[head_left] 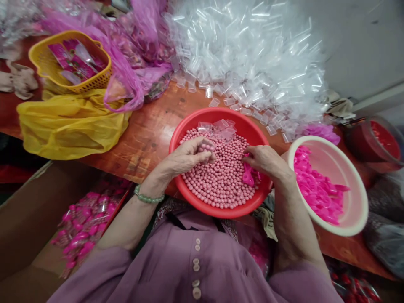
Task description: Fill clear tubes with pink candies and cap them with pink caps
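Observation:
A red bowl full of small pink balls sits at the table's near edge, with a few clear plastic tubes at its far side. My left hand is cupped and closed over the balls, holding a small clear tube filled with pink balls. My right hand rests on the balls at the bowl's right side, its fingers closed on bright pink plastic caps.
A white bowl of pink caps stands at the right. A big heap of clear tubes lies behind. A yellow basket, yellow bag and pink bags sit at the left. A cardboard box of filled pink pieces is below left.

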{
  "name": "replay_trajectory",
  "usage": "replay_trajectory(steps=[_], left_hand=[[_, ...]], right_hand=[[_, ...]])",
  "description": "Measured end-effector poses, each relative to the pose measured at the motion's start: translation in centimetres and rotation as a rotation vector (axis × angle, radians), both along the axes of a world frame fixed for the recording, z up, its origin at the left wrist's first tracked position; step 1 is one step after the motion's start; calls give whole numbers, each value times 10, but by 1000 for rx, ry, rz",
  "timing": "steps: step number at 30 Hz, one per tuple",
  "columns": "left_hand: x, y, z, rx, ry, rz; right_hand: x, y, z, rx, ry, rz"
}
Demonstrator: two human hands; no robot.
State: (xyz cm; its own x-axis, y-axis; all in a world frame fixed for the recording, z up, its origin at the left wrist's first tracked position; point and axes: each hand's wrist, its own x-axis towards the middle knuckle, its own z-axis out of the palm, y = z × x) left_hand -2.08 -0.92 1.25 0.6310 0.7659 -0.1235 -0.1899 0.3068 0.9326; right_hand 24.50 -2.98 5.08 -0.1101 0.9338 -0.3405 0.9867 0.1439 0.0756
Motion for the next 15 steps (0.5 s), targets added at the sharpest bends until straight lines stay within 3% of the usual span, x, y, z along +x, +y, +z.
replay_trajectory(steps=[4, 7, 10, 13, 15], left_hand=[[1, 1, 0, -25, -10, 7], [1, 2, 0, -67, -47, -12], [1, 3, -1, -89, -67, -2], [2, 3, -1, -77, -62, 41], [3, 4, -1, -91, -46, 80]], right_hand=[[7, -8, 1, 13, 219, -17], [8, -12, 3, 206, 535, -138], [-10, -7, 2, 390, 978, -328], [-41, 3, -3, 359, 1377, -468], [-58, 8, -7, 279, 1486, -496]])
